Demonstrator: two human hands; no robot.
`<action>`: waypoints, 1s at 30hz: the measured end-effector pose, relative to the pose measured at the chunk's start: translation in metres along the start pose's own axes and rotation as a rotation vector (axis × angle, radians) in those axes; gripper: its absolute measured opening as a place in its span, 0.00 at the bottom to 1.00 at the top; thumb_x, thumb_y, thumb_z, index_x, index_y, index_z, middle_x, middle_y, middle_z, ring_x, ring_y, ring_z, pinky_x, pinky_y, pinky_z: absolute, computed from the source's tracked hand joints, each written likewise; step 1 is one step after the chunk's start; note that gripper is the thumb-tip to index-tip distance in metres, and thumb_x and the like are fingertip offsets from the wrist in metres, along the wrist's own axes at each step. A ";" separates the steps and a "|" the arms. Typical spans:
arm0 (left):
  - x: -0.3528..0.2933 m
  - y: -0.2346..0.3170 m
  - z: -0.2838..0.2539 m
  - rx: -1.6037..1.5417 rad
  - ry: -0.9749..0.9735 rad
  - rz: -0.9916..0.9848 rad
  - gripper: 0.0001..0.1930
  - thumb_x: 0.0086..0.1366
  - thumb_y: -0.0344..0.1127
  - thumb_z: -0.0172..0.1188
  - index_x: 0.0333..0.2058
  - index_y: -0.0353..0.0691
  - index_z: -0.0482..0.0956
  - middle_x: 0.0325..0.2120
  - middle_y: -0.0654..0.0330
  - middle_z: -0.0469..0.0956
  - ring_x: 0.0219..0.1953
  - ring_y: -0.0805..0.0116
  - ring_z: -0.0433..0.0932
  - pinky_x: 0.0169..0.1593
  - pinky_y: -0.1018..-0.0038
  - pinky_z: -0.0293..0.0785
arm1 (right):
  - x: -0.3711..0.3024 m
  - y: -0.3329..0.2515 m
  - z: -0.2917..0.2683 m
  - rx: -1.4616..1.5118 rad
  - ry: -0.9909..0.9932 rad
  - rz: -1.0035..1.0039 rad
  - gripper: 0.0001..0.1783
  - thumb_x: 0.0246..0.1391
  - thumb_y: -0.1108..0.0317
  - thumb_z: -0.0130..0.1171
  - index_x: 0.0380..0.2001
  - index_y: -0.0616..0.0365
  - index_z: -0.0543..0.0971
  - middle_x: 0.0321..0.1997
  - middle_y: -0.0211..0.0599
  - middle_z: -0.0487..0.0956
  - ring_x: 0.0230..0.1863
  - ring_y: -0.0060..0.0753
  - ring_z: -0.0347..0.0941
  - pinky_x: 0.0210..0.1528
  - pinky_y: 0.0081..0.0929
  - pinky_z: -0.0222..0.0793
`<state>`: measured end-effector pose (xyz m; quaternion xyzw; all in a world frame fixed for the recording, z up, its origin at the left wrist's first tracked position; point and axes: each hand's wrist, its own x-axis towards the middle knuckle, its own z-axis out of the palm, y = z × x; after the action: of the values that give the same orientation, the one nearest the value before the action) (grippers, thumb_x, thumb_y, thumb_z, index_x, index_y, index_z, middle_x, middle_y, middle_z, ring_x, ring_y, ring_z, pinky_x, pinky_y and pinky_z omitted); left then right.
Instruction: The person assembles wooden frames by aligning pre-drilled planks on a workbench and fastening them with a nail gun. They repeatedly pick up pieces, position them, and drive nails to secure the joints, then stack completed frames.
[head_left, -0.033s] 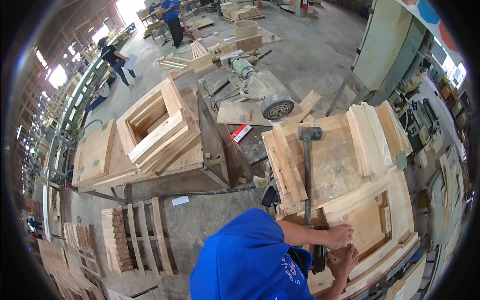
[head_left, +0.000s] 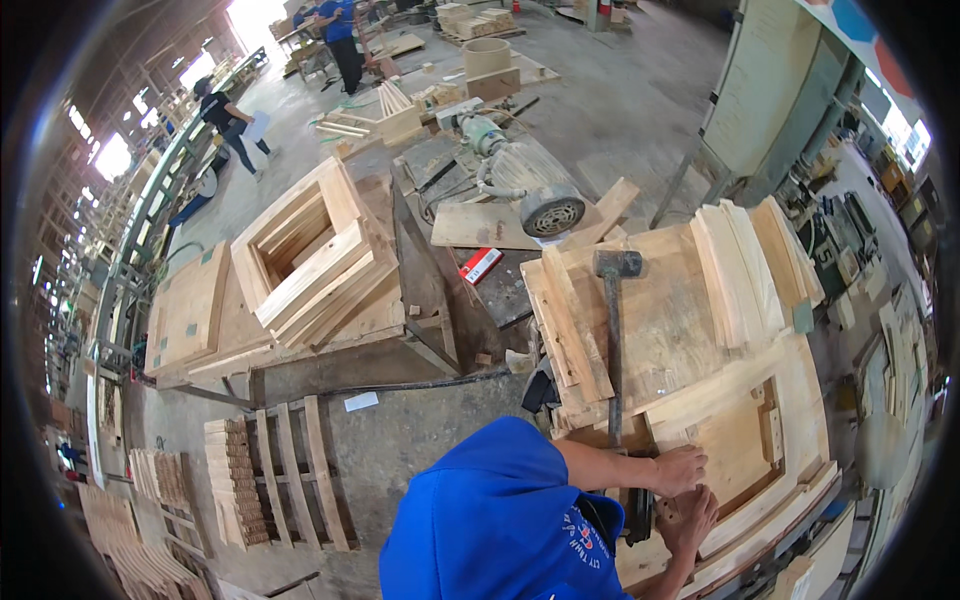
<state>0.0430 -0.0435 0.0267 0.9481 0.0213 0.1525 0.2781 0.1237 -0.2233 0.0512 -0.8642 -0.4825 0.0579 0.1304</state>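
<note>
A pale wooden frame (head_left: 812,415) lies on the bench at the lower right, around a recessed panel (head_left: 725,452). My left hand (head_left: 680,471) rests at the frame's near-left inside corner, fingers bent and drawn together. Just below it, almost touching, my right hand (head_left: 688,518) has its fingers curled at the same corner. Whatever is between the fingers is too small or hidden to make out. A small wooden block (head_left: 770,437) sits along the frame's far inner side. Left of my hands lies a long-handled mallet (head_left: 614,330) with a dark head.
Wooden slats (head_left: 738,275) are stacked at the back of the bench, with more strips (head_left: 575,330) at its left. A motor (head_left: 535,185) stands beyond. Stacked frames (head_left: 320,250) lie on the left table. A pallet (head_left: 300,480) is on the floor. One person (head_left: 225,120) stands far left.
</note>
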 end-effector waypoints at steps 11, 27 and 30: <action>0.009 -0.035 0.047 0.142 0.076 0.232 0.08 0.60 0.34 0.56 0.31 0.35 0.78 0.32 0.47 0.77 0.41 0.46 0.75 0.50 0.53 0.71 | -0.027 -0.053 -0.021 -0.056 0.012 0.185 0.31 0.49 0.63 0.70 0.57 0.63 0.77 0.65 0.58 0.74 0.69 0.61 0.66 0.71 0.49 0.64; 0.014 -0.001 -0.019 -0.341 -0.089 -0.127 0.13 0.74 0.33 0.55 0.50 0.34 0.83 0.45 0.48 0.84 0.50 0.49 0.81 0.58 0.59 0.75 | -0.082 -0.138 -0.007 0.636 -0.282 0.369 0.37 0.51 0.62 0.71 0.61 0.63 0.68 0.48 0.63 0.82 0.51 0.64 0.80 0.52 0.50 0.77; 0.005 0.006 -0.034 -0.735 -0.137 -0.342 0.15 0.77 0.37 0.55 0.53 0.34 0.82 0.46 0.53 0.85 0.51 0.60 0.83 0.57 0.65 0.76 | -0.119 -0.116 -0.047 0.839 -0.186 0.490 0.39 0.52 0.59 0.73 0.63 0.64 0.70 0.48 0.59 0.84 0.50 0.57 0.83 0.54 0.43 0.78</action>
<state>0.0375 -0.0300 0.0582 0.7763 0.1042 0.0378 0.6205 -0.0240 -0.2745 0.1257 -0.8164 -0.2100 0.3530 0.4059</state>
